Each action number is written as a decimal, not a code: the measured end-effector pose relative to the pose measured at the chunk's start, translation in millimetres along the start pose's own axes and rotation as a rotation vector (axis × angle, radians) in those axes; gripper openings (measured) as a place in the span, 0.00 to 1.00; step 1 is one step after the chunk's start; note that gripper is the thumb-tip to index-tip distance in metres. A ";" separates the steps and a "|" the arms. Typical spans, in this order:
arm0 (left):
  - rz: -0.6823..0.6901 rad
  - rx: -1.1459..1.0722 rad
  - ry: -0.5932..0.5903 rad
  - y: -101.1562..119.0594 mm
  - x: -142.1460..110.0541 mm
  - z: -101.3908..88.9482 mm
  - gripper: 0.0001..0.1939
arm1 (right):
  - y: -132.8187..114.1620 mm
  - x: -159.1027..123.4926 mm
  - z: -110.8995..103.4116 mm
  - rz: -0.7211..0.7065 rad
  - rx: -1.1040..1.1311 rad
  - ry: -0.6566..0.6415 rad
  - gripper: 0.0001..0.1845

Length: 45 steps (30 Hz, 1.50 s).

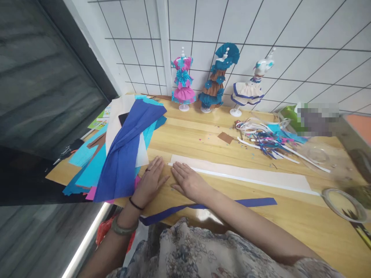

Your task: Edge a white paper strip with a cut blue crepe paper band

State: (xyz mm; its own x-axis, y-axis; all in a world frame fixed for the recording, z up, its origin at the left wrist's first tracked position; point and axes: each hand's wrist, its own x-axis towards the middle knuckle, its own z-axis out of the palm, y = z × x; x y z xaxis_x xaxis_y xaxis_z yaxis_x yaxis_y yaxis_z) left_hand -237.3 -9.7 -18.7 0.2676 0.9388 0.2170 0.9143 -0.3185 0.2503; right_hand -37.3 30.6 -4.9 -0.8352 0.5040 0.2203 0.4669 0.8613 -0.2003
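A long pale crepe paper strip (243,172) lies flat across the table, with white tape (255,180) along its near edge. My right hand (189,181) rests palm down, its fingertips on the left end of that taped edge. Flat on the wood just left of the strip is my left hand (150,179), fingers stretched out and holding nothing. It lies beside a pile of crepe paper topped by a dark blue sheet (121,146). Nearer to me, a narrow blue strip (256,202) runs partly beneath my right forearm. The tape's right end reaches a tape roll (326,197).
Three small dress forms in paper dresses, one pink (184,94), one brown and teal (217,87), one cream (246,92), stand along the wall. Paper scraps (269,139) heap at the right. A yellow-black tool (362,233) lies near the right edge; a black tool (68,150) lies far left.
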 end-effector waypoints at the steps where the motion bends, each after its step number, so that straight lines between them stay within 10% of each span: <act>1: -0.002 -0.009 0.003 -0.9 -0.3 0.2 0.27 | -0.4 4.4 2.5 -0.004 -0.005 0.001 0.31; 12: 0.107 0.167 -0.093 -6.7 1.7 1.5 0.33 | -0.9 -1.2 -11.0 0.002 0.014 0.013 0.29; 30: -0.012 0.116 -0.119 -7.1 14.7 -0.6 0.24 | 102.2 -302.3 -79.9 0.921 -0.258 0.086 0.29; 37: -0.032 0.061 -0.071 27.4 76.1 -5.5 0.21 | 111.8 -261.0 -84.7 0.777 -0.162 0.140 0.26; 45: 0.141 -0.033 -0.423 77.9 150.4 6.1 0.20 | 168.8 -191.1 -109.2 0.504 0.175 -0.024 0.17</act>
State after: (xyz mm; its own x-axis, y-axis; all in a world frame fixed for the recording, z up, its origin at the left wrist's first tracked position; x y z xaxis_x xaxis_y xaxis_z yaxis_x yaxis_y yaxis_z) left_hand -124.0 107.5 27.7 0.4959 0.8549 -0.1524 0.8516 -0.4444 0.2779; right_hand 232.8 86.8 23.4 -0.5271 0.8491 0.0336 0.7583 0.4878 -0.4325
